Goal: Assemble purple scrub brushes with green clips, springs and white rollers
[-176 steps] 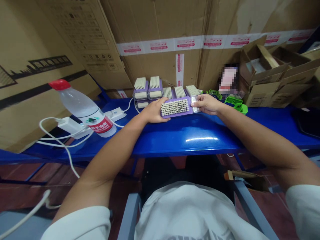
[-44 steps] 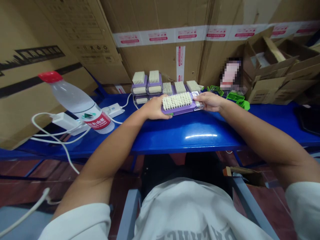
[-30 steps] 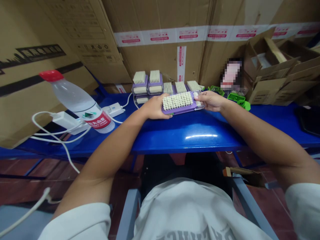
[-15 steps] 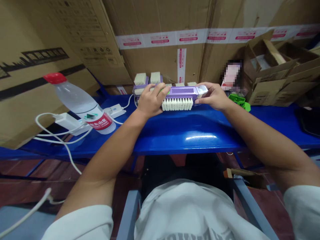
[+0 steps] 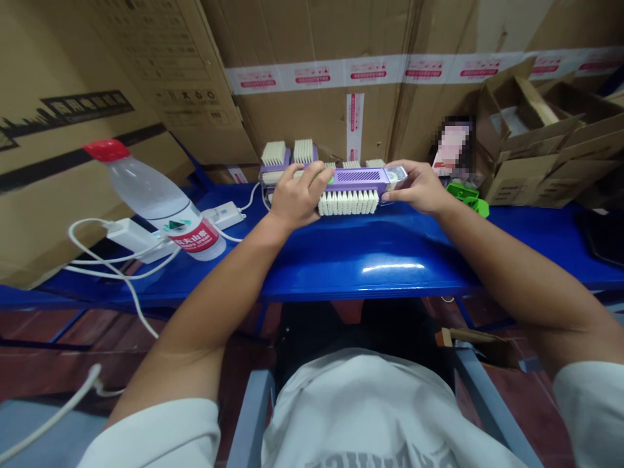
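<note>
Both of my hands are on a long purple brush [image 5: 363, 177] with cream bristles along its near side. My left hand [image 5: 299, 195] wraps over its left part, beside a green spot on the top. At the right end, my right hand [image 5: 416, 188] pinches a clear plastic piece [image 5: 396, 174] between thumb and fingers. Whether that piece is fixed to the brush I cannot tell. Behind them sit more purple pieces with cream bristle blocks [image 5: 303, 151], partly hidden by my left hand and the brush.
To the left, a red-capped water bottle [image 5: 195, 227] leans beside white adapters [image 5: 134, 239] and cables on the blue table [image 5: 341, 266]. Cardboard boxes [image 5: 312, 117] line the back. Green clips [image 5: 470, 198] and an opened carton [image 5: 526, 175] stand at the right.
The brush and the clear piece have shifted very slightly to the right. Both hands keep their grip.
</note>
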Motion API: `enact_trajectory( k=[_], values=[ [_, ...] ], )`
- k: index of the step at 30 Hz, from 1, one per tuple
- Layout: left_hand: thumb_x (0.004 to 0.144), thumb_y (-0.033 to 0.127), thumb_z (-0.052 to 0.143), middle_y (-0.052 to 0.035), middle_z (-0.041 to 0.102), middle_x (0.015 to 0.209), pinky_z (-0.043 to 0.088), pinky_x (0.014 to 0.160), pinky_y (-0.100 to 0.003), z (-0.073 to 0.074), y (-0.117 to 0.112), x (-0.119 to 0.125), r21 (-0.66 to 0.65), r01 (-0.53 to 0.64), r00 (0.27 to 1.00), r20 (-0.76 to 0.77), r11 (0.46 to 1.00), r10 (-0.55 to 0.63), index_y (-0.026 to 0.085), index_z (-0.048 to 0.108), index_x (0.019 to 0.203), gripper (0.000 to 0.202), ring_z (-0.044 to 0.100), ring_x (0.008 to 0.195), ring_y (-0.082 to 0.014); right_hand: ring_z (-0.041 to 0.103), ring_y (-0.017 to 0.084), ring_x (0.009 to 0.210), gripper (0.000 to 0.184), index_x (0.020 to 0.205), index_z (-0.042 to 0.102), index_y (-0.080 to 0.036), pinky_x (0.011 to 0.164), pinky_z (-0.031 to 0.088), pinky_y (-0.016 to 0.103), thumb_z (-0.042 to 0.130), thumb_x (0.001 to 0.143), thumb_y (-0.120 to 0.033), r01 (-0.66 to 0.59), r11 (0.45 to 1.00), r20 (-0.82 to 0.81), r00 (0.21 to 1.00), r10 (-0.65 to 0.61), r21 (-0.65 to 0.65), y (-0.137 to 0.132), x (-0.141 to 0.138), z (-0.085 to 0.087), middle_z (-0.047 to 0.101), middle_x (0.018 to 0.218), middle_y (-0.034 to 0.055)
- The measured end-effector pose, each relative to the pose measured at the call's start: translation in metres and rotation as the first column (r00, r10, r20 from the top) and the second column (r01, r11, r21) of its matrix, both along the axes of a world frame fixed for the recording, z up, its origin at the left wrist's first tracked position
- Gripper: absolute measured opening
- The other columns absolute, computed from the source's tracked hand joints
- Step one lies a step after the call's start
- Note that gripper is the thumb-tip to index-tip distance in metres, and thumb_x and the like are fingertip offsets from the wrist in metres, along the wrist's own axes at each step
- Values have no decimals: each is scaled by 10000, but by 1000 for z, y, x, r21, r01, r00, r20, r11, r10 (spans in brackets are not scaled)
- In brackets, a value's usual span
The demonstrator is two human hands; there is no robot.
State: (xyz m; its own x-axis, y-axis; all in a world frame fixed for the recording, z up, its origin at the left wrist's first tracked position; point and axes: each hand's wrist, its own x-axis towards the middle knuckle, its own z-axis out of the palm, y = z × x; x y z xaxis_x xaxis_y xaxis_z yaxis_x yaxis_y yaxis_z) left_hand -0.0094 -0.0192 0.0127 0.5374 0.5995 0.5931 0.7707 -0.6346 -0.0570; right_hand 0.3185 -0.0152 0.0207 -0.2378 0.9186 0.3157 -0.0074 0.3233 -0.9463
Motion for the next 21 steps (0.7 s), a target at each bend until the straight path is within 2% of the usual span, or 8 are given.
enact_trajectory(
  k=[6,12,15,21],
  values=[
    [921,269,722,-197,683,1682,468,1344,-674,-3,3,-1,54,12,1000,-25,998,-10,242,552,1669,767,655,1563,-438,828,235,1044,665,1046,824,-263,930,667,336,1186,493,-339,-57,995,7,998,56,79,9,4,-7,844,974,-21],
    [952,234,672,-231,704,1647,542,1273,-636,-11,13,-4,168,60,997,-55,984,-52,180,540,1666,728,690,1511,-420,842,262,972,731,1084,836,-251,900,715,407,1206,476,-418,-105,967,48,994,96,233,30,11,-19,857,1004,7],
    [929,200,683,-229,701,1655,550,1267,-620,-12,13,-4,178,59,996,-75,982,-46,176,538,1675,761,692,1509,-418,850,272,985,721,1107,852,-258,926,730,436,1205,507,-448,-112,963,67,993,98,244,33,13,-21,868,1035,22],
    [930,198,681,-233,698,1660,554,1268,-593,-12,11,-1,176,59,996,-77,983,-46,150,559,1665,746,696,1515,-416,844,263,921,738,1087,852,-246,879,745,440,1207,482,-472,-126,969,60,992,115,215,31,13,-19,872,998,27]
  ],
)
